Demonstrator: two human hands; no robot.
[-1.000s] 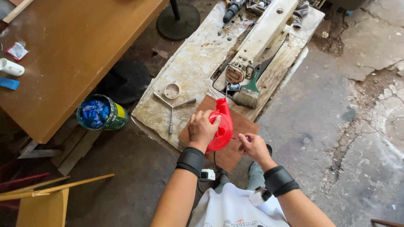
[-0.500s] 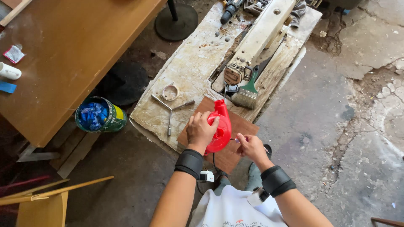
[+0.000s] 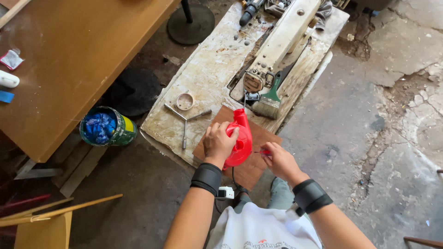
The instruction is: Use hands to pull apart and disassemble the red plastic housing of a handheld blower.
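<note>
Left hand (image 3: 218, 143) grips glossy red plastic blower (image 3: 240, 138).

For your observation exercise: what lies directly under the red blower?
A brown board lies under the red blower, resting on the stained worktop. The left hand covers part; the contact underneath is hidden.

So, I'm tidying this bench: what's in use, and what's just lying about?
In use: red plastic handheld blower, gripped by left hand; small red-handled tool in right hand.

Lying about: green-handled paintbrush, three-armed metal wrench, green paint tin.
</note>
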